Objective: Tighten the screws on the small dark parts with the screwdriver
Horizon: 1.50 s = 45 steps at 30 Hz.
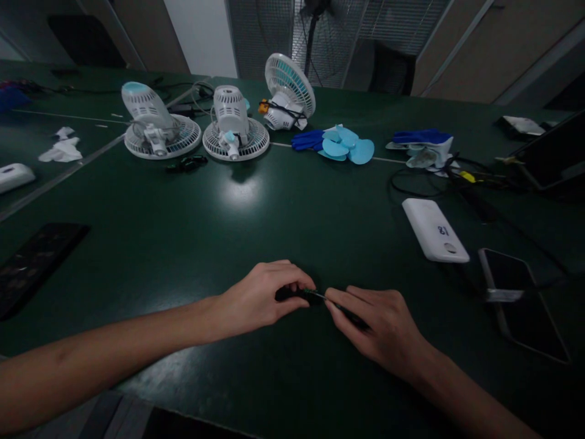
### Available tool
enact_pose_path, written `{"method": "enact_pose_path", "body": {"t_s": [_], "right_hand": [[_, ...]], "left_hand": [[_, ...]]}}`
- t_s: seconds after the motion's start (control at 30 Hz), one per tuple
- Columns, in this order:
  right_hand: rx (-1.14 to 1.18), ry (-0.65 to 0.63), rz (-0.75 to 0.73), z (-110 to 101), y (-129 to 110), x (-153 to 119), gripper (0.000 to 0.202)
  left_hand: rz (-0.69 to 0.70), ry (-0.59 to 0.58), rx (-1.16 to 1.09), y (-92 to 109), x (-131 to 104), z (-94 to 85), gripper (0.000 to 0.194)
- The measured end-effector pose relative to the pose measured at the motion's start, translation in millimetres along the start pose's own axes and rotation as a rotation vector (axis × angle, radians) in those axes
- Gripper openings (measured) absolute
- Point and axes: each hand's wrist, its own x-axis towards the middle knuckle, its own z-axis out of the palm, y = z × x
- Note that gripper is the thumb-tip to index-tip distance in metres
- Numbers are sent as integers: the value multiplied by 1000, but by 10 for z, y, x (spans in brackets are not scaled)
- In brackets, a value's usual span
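Note:
My left hand (pixel 269 296) is closed on a small dark piece with green bits (pixel 312 294), held low over the table between thumb and fingers. Much of that piece is hidden by my fingers. My right hand (pixel 377 320) grips what looks like a screwdriver (pixel 354 317), with a dark handle and a thin metal shaft. The shaft points left, and its tip meets or nearly meets the dark piece; I cannot tell which.
Across the dark green table (pixel 283 207) stand white fan heads (pixel 231 113), with blue fan blades (pixel 347 145) beside them. To the right lie a white power bank (pixel 434 230), a phone (pixel 525 305) and cables. A black tray-like object (pixel 39 262) lies left.

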Motion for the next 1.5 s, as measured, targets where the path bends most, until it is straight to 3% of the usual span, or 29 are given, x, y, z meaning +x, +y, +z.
{"method": "enact_pose_path", "body": {"t_s": [0.3, 0.43, 0.7, 0.93, 1.5], "right_hand": [[225, -13, 211, -6, -80, 105, 16], [248, -42, 181, 17, -114, 109, 17], [145, -54, 78, -81, -22, -11, 17], [64, -66, 27, -81, -15, -12, 14], [53, -59, 19, -54, -20, -1, 16]], "left_hand": [[-51, 10, -61, -22, -6, 28, 49], [-87, -8, -98, -26, -10, 28, 55], [-102, 38, -182, -13, -28, -4, 47], [-86, 52, -80, -17, -29, -3, 36], [-66, 28, -4, -9, -16, 1, 29]]}}
